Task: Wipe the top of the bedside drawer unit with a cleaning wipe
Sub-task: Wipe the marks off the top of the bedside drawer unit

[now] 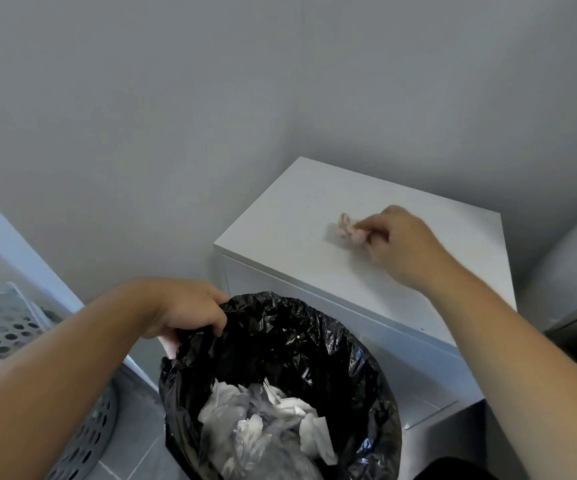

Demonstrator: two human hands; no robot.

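**Wipe pinched on drawer unit top**

Crumpled wipe [349, 232] sits mid-top of white drawer unit [297, 244], right hand [405, 247] fingers closed on it. Left hand [190, 310] clenched on black bin bag [280, 341] rim, near left. Perforated grey basket [6, 337] far left. No readable writing.

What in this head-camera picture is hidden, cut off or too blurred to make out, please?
- Crumpled wipe, head view: motion-blurred, partly covered by the right hand; whether it touches the drawer unit's top is unclear.
- Drawer fronts: hidden behind the black bin bag.
- Bag's near rim: cut off by the bottom edge.
- Left hand: fingertips buried in the bag's rim.
- Perforated basket: cut off at left.
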